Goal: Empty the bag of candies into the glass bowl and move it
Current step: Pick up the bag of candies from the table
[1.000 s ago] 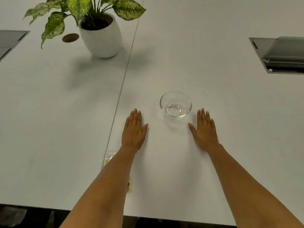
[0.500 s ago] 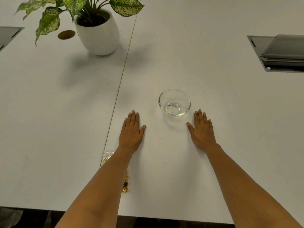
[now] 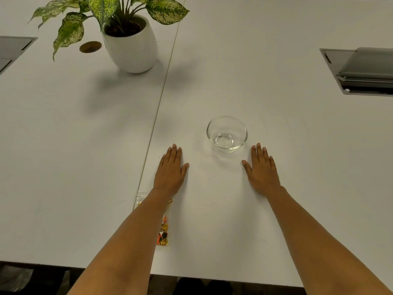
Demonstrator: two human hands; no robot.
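Observation:
A small clear glass bowl (image 3: 227, 134) stands with nothing in it on the white table, just beyond and between my hands. My left hand (image 3: 171, 171) lies flat, palm down, to the bowl's near left and holds nothing. My right hand (image 3: 262, 170) lies flat, palm down, to the bowl's near right, also with nothing in it. A clear plastic bag of gold and orange wrapped candies (image 3: 163, 233) lies on the table under my left forearm, which hides most of it.
A potted plant (image 3: 130, 42) in a white pot stands at the far left, with a brown round spot (image 3: 90, 47) beside it. A seam (image 3: 161, 99) runs down the table. Grey recessed panels sit at the right (image 3: 361, 71) and left (image 3: 12, 47) edges. The table's front edge (image 3: 212, 275) is near.
The view has shifted a little, and more of the candy bag shows beside my left forearm. Both hands still rest flat on the table.

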